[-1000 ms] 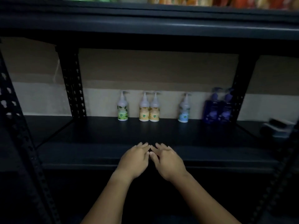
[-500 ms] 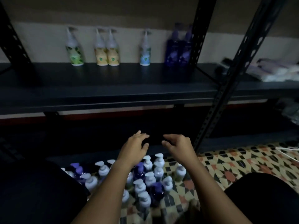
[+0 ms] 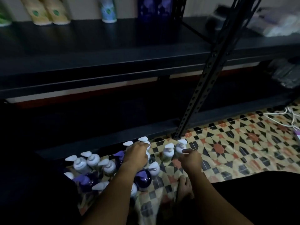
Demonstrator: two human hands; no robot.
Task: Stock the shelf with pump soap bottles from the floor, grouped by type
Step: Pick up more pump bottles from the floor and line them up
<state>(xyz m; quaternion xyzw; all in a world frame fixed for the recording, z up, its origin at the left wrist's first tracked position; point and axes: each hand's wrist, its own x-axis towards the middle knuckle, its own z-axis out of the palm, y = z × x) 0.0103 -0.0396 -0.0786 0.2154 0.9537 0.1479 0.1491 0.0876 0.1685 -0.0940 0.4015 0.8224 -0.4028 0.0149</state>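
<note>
**Reaching for floor stock below a partly filled shelf**

At far left, a cluster of pump soap bottles (image 3: 90, 161) is seen standing on the patterned floor (image 3: 235, 143), white pumps mixed with dark purple bottles (image 3: 143, 178). Above them, on the shelf (image 3: 103, 62), a yellow-labelled pair (image 3: 47, 13), a blue-labelled bottle (image 3: 108, 12) and two purple bottles (image 3: 154, 13) are already grouped by type along the back. The left hand (image 3: 136, 157) is laid over a white-pump bottle (image 3: 144, 141) at the back of the cluster; its fingers are curled about the neck, though whether the grip is closed cannot be told in the dim, blurred frame. Further right, the right hand (image 3: 190, 159) is held just beside two pale bottles (image 3: 174, 151), fingers loosely curled and apparently empty. For this step, each bottle is best taken low on the neck or body rather than by the pump head, lifted straight up so neighbours are not toppled, and matched by label colour before being carried to its group.
</note>
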